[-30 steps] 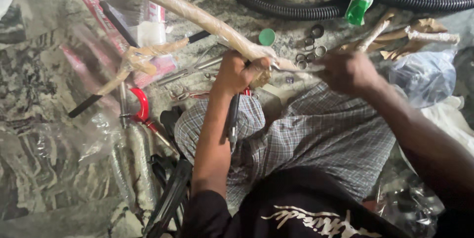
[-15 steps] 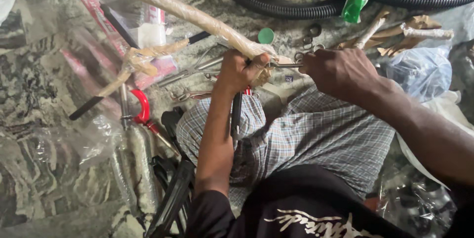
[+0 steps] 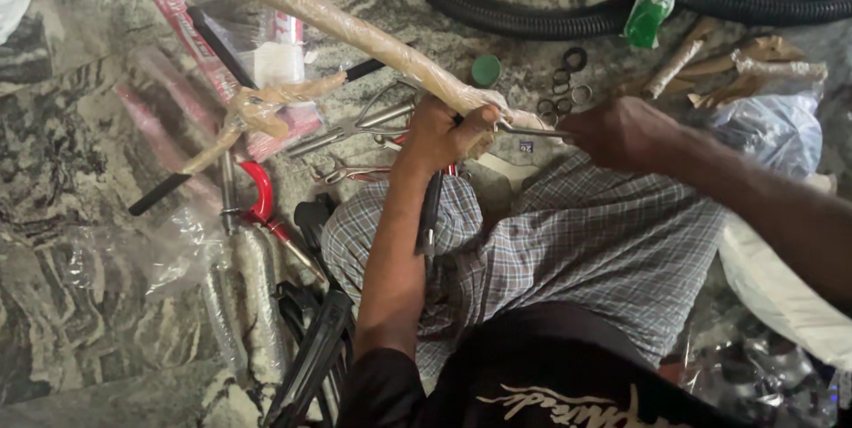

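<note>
Two hands, left hand (image 3: 444,133) gripping one wrapped tube (image 3: 355,33), right hand (image 3: 617,131)

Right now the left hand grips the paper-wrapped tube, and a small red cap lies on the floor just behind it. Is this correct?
Not quite: the cap is green, not red. The head view shows it on the floor just beyond the left hand, which does grip the paper-wrapped tube.

Your left hand (image 3: 444,133) grips the long paper-wrapped tube (image 3: 355,33), your right hand (image 3: 621,131) just right of it, with the round green cap (image 3: 485,70) beyond them.
</note>
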